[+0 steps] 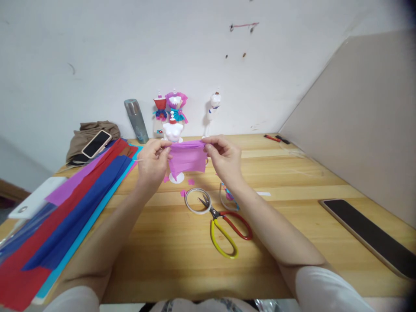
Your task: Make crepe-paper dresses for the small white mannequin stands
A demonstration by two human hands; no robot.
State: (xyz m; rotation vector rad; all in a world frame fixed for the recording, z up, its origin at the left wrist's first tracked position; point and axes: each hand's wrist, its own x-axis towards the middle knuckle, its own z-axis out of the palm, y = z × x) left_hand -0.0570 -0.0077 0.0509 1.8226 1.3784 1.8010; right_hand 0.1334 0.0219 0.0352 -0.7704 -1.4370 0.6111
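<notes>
A piece of purple crepe paper (187,159) is stretched between my two hands above the table, its top edge folded over. My left hand (153,160) pinches the upper left corner. At the upper right corner, the thumb and fingers of my right hand (224,157) pinch the paper too. Just behind the paper stands a small white mannequin (173,131) with a red neck; its round white base (176,178) shows below the paper. Nearer to me lie a roll of white tape (198,200) and scissors (225,221) with one red and one yellow handle, blades inside the ring.
Dressed mini mannequins (160,106) and a white figure (213,108) stand by the wall beside a flask (136,121). Coloured paper strips (81,203) and a phone (96,144) lie left. A dark-screened device (367,234) lies right; purple scraps (191,182) lie mid-table.
</notes>
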